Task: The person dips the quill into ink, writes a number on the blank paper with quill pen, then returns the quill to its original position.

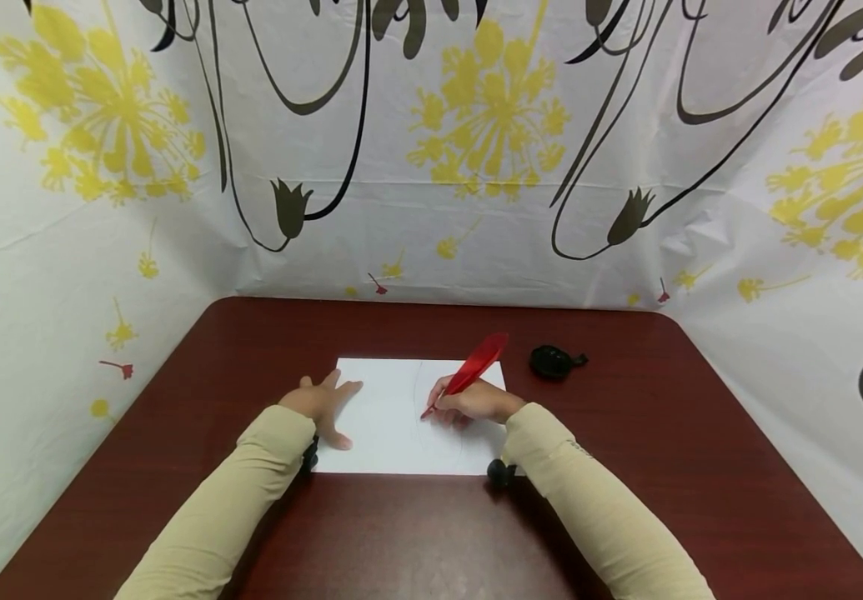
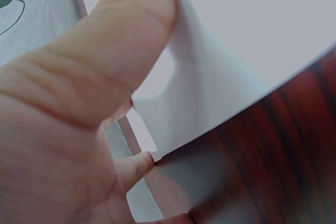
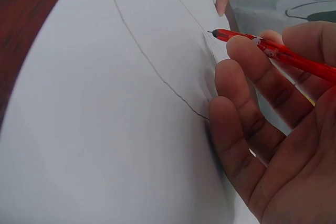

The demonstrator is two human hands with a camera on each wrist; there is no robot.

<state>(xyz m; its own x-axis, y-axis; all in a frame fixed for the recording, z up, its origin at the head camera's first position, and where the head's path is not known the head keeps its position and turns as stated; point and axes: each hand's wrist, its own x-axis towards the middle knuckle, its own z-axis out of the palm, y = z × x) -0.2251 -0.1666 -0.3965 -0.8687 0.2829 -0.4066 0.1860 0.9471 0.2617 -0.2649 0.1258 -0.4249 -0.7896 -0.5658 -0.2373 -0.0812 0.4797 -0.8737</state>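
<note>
A white sheet of paper (image 1: 382, 425) lies on the dark red table, with thin curved lines drawn on its right half. My right hand (image 1: 476, 401) pinches a red pen (image 1: 474, 367) topped by a red feather-like plume, its tip down at the paper. In the right wrist view the pen (image 3: 278, 51) has a dark tip at one of the drawn lines (image 3: 142, 51), and the other fingers curl loosely beside the sheet. My left hand (image 1: 322, 406) rests with spread fingers on the paper's left edge. The left wrist view shows its thumb (image 2: 126, 40) on the sheet.
To the right behind the paper sits a small black object (image 1: 554, 362) with a short protruding end. The glossy table (image 1: 371, 533) reaches back to a white cloth (image 1: 431, 242) printed with yellow flowers and dark stems, which encloses the back and sides.
</note>
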